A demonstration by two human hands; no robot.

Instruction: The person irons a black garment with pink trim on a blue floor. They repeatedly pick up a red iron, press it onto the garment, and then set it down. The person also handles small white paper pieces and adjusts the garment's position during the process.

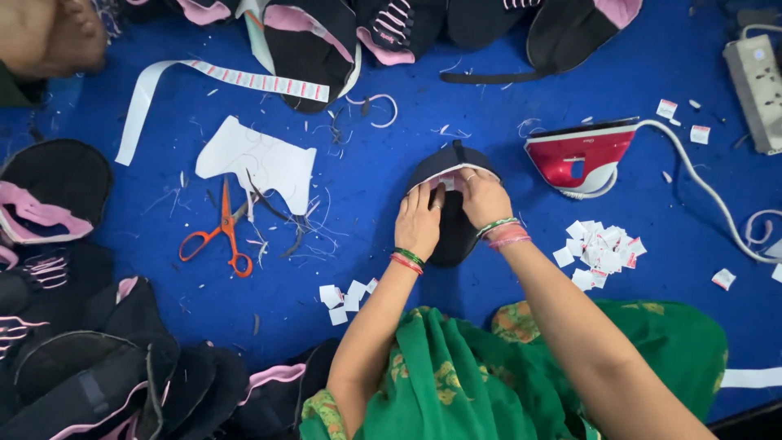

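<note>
The dark, rounded fabric piece point(453, 195) lies on the blue felt mat point(358, 204), just left of the glossy red iron point(580, 156). Your left hand point(419, 222) and right hand point(482, 198) pinch a small white label point(447, 181) against it. Orange-handled scissors point(218, 234) lie well apart.

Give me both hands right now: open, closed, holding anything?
Left hand: fingers pressed down on the dark fabric piece, pinching at a small white label.
Right hand: fingers curled on the same piece beside the label.
</note>
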